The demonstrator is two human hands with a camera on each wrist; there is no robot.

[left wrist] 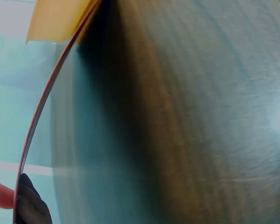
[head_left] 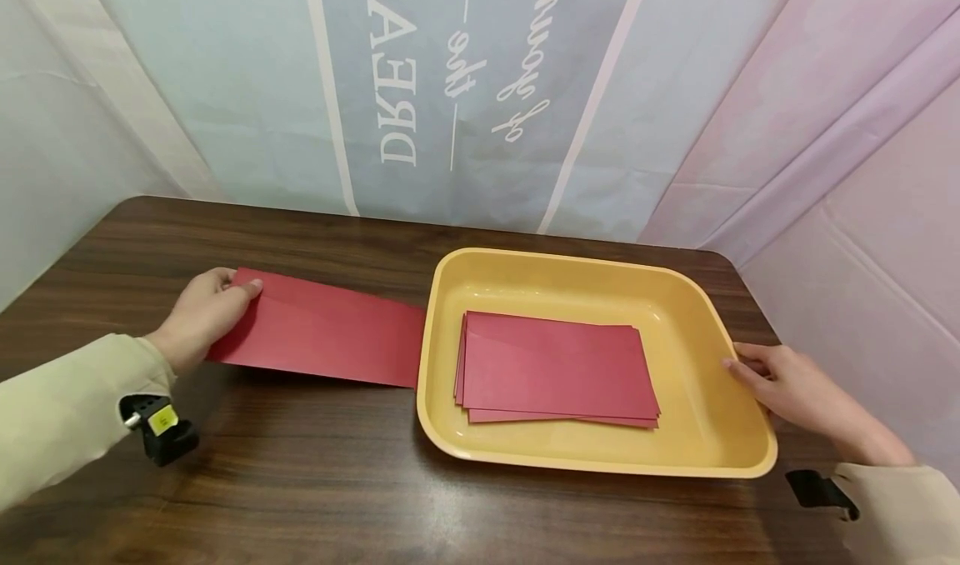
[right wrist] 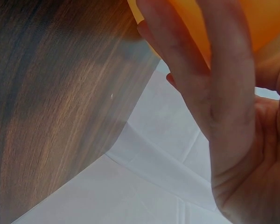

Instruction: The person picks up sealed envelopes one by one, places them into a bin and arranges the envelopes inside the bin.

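My left hand [head_left: 206, 313] pinches the left end of a red envelope [head_left: 330, 332], thumb on top and fingers beneath. Raised off the table at that end, the envelope reaches right to the left wall of a yellow tray [head_left: 697, 415]; its far end is hidden at the rim. In the left wrist view the envelope [left wrist: 42, 98] shows edge-on, slightly bowed. Inside the tray lies a loose stack of red envelopes [head_left: 555, 365], their edges uneven. At the tray's right side, my right hand [head_left: 798, 390] grips the rim, thumb inside and fingers outside.
Everything stands on a dark wood-grain table [head_left: 315, 465] with rounded back corners. A printed cloth [head_left: 465, 190] hangs behind it, and pale pink cloth [head_left: 862, 257] hangs on the right. A black wrist mount [head_left: 161, 436] sits at the left cuff.
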